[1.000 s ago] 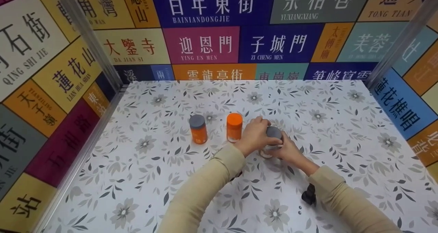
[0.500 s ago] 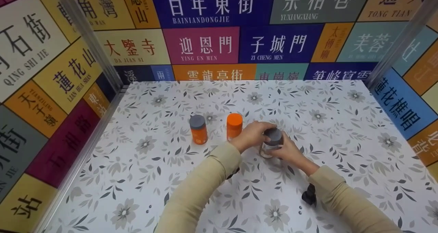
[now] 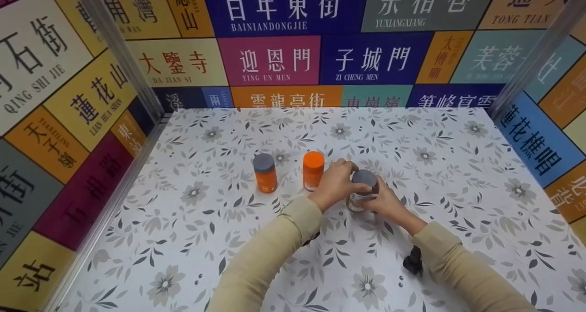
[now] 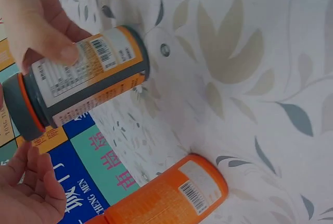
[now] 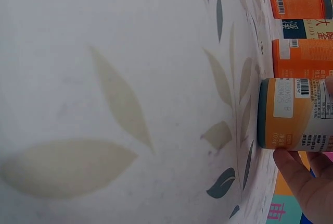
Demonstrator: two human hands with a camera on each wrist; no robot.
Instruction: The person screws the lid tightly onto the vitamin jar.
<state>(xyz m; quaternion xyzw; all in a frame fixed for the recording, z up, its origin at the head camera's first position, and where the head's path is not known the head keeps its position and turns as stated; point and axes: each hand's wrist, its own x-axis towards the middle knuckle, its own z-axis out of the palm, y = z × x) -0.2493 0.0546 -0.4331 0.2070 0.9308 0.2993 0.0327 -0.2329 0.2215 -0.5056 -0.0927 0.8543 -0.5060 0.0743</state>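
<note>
A pill bottle with a grey cap (image 3: 365,179) and an orange and white label (image 5: 296,114) stands upright, right of the table's middle. My right hand (image 3: 389,204) grips its body from the right, the thumb lying over the printed label (image 4: 78,78) in the left wrist view. On the other side my left hand (image 3: 336,183) holds the cap, its thumb across the near side and the fingers curled behind. Left fingertips sit right at the cap's edge in the left wrist view.
An orange bottle with an orange cap (image 3: 313,170) stands close to my left hand. Farther left is an orange bottle with a grey cap (image 3: 265,177). Panels with large characters (image 3: 274,60) wall in the flower-patterned table (image 3: 219,229) at the back and sides.
Half a second ago my left fingers stretched over the cap's far side; now they are drawn back behind it, with the thumb across its front. The right hand and bottle stay in place.
</note>
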